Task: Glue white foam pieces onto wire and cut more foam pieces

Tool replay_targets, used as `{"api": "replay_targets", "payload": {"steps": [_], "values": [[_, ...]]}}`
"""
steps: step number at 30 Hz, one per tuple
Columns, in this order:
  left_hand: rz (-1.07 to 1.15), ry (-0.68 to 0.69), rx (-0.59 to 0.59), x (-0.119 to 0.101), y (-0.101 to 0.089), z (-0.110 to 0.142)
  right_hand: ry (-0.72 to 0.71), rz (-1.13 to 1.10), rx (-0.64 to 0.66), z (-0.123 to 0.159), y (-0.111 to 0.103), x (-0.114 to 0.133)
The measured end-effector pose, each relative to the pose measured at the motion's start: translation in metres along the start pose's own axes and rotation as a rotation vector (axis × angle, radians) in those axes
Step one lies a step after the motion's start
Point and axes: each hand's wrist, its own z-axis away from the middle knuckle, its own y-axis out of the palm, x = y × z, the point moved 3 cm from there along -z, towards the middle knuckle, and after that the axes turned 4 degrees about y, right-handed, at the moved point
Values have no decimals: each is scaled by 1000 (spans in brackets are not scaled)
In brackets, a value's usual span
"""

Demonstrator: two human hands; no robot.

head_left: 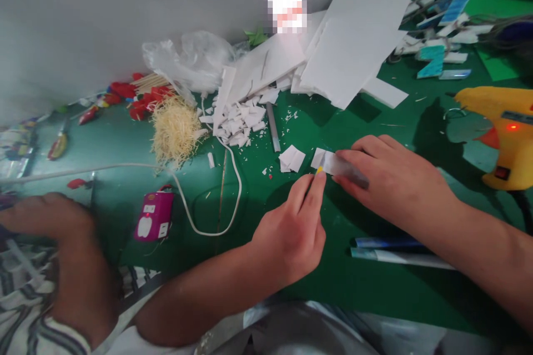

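My left hand (291, 227) is closed, with its thumb and fingers pinched on something small that shows only a yellow tip (320, 170). Most of that thing is hidden by the fingers. My right hand (391, 172) grips a flat grey strip (353, 172) between thumb and fingers, slightly blurred. At the fingertips of both hands lies a small white piece (318, 157), which looks like foam board or card. Just left of it, several cut white squares (292, 158) overlap on the green table (250, 194). Another grey strip (273, 127) lies behind these squares.
A yellow glue gun (499, 133) with a lit red light stands at right. White sheets (353, 39), white scraps (241, 122) and straw-like shreds (175, 130) lie behind. A white cable (237, 199) loops near a purple box (154, 216). Another person's arm (79, 255) is at left.
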Motion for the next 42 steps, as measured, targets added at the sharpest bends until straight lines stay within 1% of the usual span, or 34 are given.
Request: {"api": "replay_targets", "payload": {"steps": [8, 11, 15, 19, 24, 27, 31, 35, 42], "values": [[-33, 31, -15, 0, 2, -1, 1, -3, 10, 0, 1, 0], [-59, 10, 0, 1, 3, -1, 14, -4, 14, 0, 1, 0], [-8, -71, 102, 3, 3, -3, 40, -13, 40, 0, 2, 0], [-22, -154, 216, 3, -1, -7, 53, -16, 41, 0, 2, -1], [-39, -195, 298, 1, -5, -12, 37, -20, 32, 0, 3, -1], [-59, -187, 301, -2, -4, -15, 39, -13, 28, 0, 3, -2], [-76, -162, 270, -4, -5, -15, 18, -10, 18, 1, 4, -2], [-98, -153, 257, -3, -7, -15, 26, 3, 1, 0, 3, -1], [-129, -152, 297, -8, -4, -16, 25, 17, -1, -1, 2, 1]]}}
